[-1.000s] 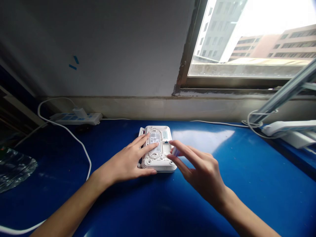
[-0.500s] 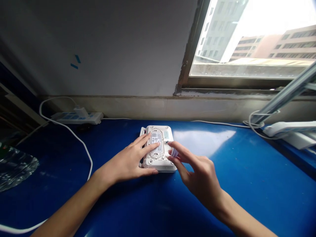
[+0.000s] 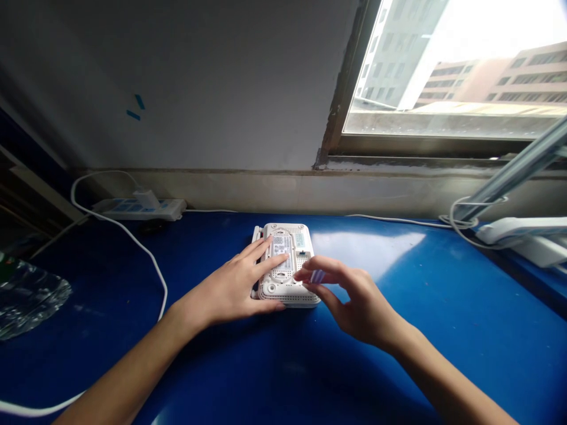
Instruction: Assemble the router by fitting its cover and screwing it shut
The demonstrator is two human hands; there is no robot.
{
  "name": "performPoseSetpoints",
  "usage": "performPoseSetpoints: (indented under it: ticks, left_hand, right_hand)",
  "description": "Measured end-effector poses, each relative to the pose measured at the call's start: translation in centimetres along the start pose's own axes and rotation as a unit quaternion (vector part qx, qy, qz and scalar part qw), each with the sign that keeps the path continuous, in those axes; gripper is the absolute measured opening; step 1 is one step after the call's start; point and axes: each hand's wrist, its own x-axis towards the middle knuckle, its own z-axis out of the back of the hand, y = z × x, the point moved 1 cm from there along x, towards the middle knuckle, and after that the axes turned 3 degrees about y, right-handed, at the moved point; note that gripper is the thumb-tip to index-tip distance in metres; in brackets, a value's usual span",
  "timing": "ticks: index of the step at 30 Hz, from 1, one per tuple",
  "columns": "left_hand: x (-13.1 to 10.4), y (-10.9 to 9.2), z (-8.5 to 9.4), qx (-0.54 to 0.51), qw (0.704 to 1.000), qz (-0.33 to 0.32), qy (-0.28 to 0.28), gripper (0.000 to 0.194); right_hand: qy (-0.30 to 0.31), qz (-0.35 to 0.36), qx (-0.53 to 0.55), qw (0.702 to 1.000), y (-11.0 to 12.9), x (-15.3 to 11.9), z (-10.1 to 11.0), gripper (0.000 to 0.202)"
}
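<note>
We have a white router-like device point(image 3: 291, 264) lying underside up on the blue desk point(image 3: 425, 336), roughly mid-frame, between both hands. We note vent holes, round feet at the corners, a printed label point(image 3: 279, 242), a smaller greenish label point(image 3: 301, 240) and a dark slot point(image 3: 302, 253) near the right edge. Antenna-like bars point(image 3: 256, 234) run along the left side.

Left hand point(image 3: 231, 286): open, fingers spread, laid over the device's left part, index fingertip on the printed label, thumb along the near edge. Right hand point(image 3: 359, 295): thumb and fingers pinched round a small pale-purple piece point(image 3: 317, 276) over the device's right half; fingers hide most of it, so we can't tell what it is or whether it touches the casing.

Around: back left, we log a power strip point(image 3: 171, 209) with a white plug point(image 3: 146, 199), plus a white cable point(image 3: 153, 258) curving down to the left forearm. Clear plastic bottle point(image 3: 33, 300) at far left, cut by the frame. On the right, a grey metal bar point(image 3: 509, 172), cord wound at its foot, with white hardware point(image 3: 522, 227) beside it. Window point(image 3: 456, 121) upper right.
</note>
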Motion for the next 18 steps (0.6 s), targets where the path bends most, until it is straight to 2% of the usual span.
performPoseSetpoints:
  ticks: [6, 10, 13, 16, 18]
  left_hand:
    - [0.0, 0.0, 0.1, -0.001, 1.0, -0.005, -0.006, 0.091]
    - [0.0, 0.1, 0.1, -0.012, 1.0, -0.013, -0.009, 0.092]
    - [0.0, 0.2, 0.3, -0.022, 1.0, -0.014, -0.011, 0.09]
    - [0.1, 0.4, 0.5, -0.027, 1.0, -0.01, -0.002, 0.088]
    - [0.1, 0.4, 0.7, -0.031, 0.999, -0.01, 0.012, 0.086]
  right_hand:
    - [-0.044, -0.035, -0.053, 0.997, 0.7, 0.2, -0.6, 0.046]
    - [-0.06, -0.033, -0.052, 0.996, 0.5, 0.1, -0.7, 0.047]
    - [-0.1, -0.039, 0.025, 0.994, 0.1, 0.2, 0.0, 0.047]
    - [-0.175, -0.065, 0.132, 0.974, 0.0, 0.6, 1.3, 0.047]
    - [-0.216, -0.083, 0.162, 0.959, -0.2, 0.9, 2.2, 0.047]
